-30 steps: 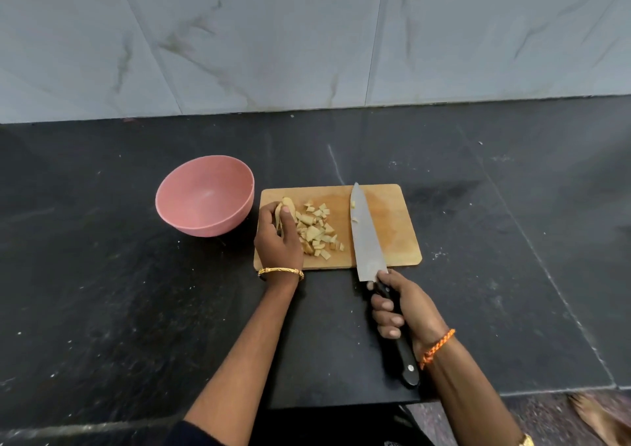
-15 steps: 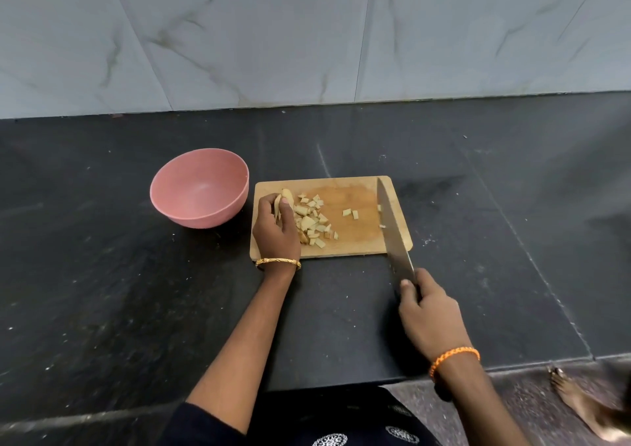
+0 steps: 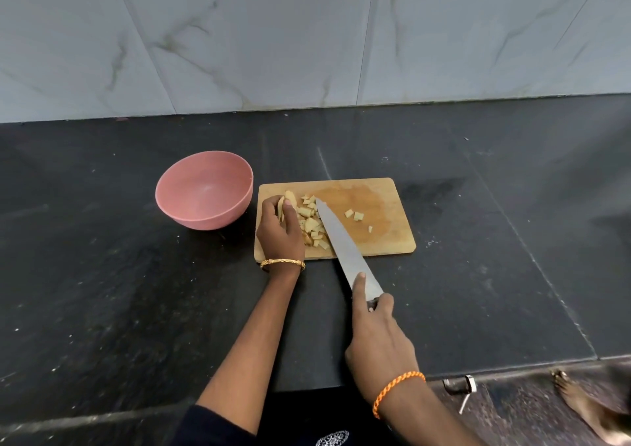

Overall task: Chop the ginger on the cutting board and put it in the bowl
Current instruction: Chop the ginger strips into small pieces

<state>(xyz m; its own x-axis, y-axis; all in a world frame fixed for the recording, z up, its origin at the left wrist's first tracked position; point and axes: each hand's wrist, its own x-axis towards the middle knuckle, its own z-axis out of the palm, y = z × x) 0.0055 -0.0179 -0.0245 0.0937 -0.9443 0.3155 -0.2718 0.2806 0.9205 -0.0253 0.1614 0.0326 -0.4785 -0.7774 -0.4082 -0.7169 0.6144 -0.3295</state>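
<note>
On a dark stone table [image 3: 102, 309] below a grey marbled wall [image 3: 307, 35], chopped ginger [image 3: 312, 222] lies on the cutting board [image 3: 386, 237], the pink bowl [image 3: 205, 189] at its 9 o'clock. The left hand [image 3: 280, 232] grips a ginger strip [image 3: 282, 206]; the right hand [image 3: 379, 339] clasps a knife [image 3: 341, 246].

We see one pink bowl [image 3: 204, 191], one wooden board [image 3: 392, 237] and one big knife [image 3: 343, 246]. We count three small ginger bits [image 3: 358, 216] off by themselves, and one pile of ginger [image 3: 312, 225] too crowded to count. Two hands show.
</note>
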